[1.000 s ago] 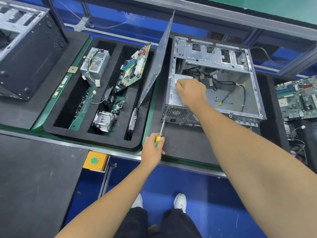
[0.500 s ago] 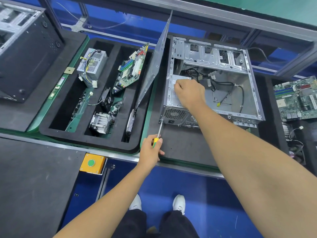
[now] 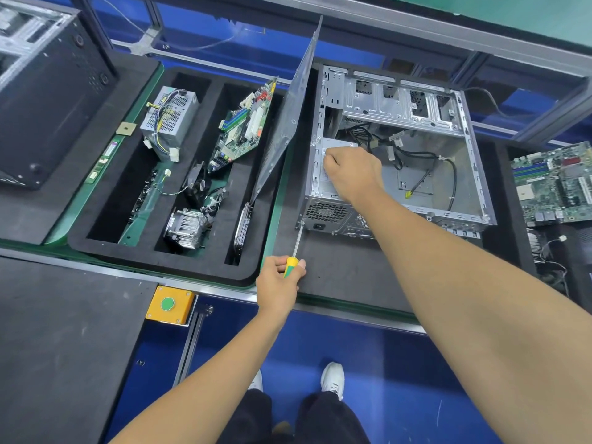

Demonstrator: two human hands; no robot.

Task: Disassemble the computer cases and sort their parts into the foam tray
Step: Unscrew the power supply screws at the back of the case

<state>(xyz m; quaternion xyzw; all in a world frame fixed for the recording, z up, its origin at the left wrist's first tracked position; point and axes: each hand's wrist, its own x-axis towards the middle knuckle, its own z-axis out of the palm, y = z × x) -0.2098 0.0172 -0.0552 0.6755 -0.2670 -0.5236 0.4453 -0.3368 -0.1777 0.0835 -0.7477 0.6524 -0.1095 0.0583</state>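
At about nine o'clock the foam tray point(image 3: 96, 241) is already holding a power supply point(image 3: 168, 118), a circuit board point(image 3: 245, 129) and a heatsink point(image 3: 185, 224). The left hand point(image 3: 278, 285) is gripping a screwdriver point(image 3: 296, 248) by its yellow-green handle; its shaft is running toward twelve o'clock, tip touching the near left corner of the computer case point(image 3: 397, 149). The right hand point(image 3: 350, 174), the nearer one, is lying curled on the grey box inside, at one o'clock from the left grip; whether it is gripping I cannot tell.
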